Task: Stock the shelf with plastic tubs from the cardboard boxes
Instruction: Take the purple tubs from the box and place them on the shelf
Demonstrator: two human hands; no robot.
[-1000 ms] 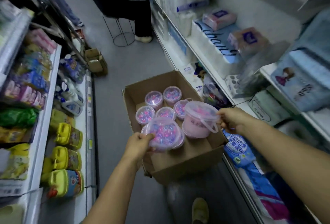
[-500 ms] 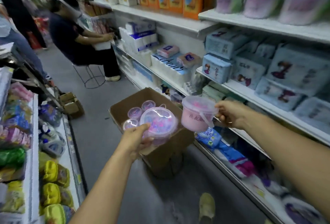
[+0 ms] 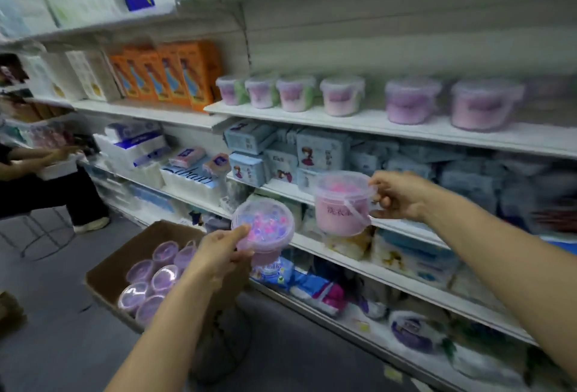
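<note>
My left hand [image 3: 223,251] grips a clear-lidded tub of pink and purple beads [image 3: 263,229], tilted so its lid faces me. My right hand [image 3: 398,195] holds a second tub with a pink label [image 3: 342,204] upright by its rim and handle, in front of the middle shelves. Below my left arm, the open cardboard box [image 3: 107,270] on the floor holds several more purple-lidded tubs [image 3: 153,279]. Higher up, a white shelf [image 3: 374,124] carries a row of matching tubs [image 3: 342,96], with a gap between the fourth tub and the two at the right.
Orange cartons [image 3: 170,74] stand left of the tub row. Blue tissue packs [image 3: 312,151] fill the shelf below, and bagged goods line the lower shelves. A seated person [image 3: 37,179] on a wire stool is at the far left of the aisle.
Both hands have lifted their tubs up out of the box and toward the shelving. My view has swung up and right from the box to the shelves.
</note>
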